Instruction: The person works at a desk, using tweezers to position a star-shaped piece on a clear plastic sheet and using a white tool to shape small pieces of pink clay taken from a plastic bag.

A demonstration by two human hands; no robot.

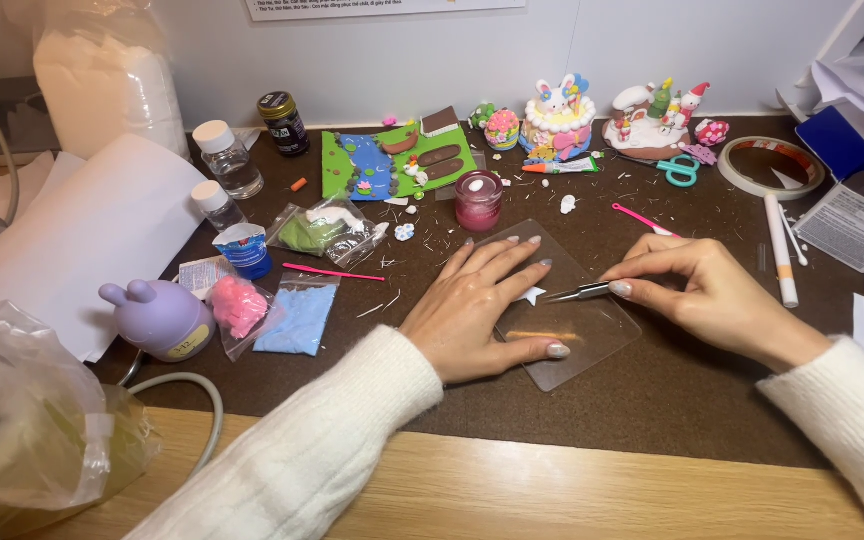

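My left hand [487, 305] lies flat, fingers spread, on a clear plastic sheet [582, 335] on the dark brown mat. My right hand [697, 290] grips thin metal tweezers [577, 292] whose tip points left at a small white star-shaped clay piece [531, 295] beside my left fingers. Both arms are in white knit sleeves.
Behind stand a pink jar [478, 199], a green clay landscape board [397, 160], clay cakes and figurines [557, 115], teal scissors [680, 170] and a tape roll [770, 167]. To the left lie clay bags [297, 315], bottles [227, 158] and a purple bunny device [157, 318]. A white pen [781, 250] lies right.
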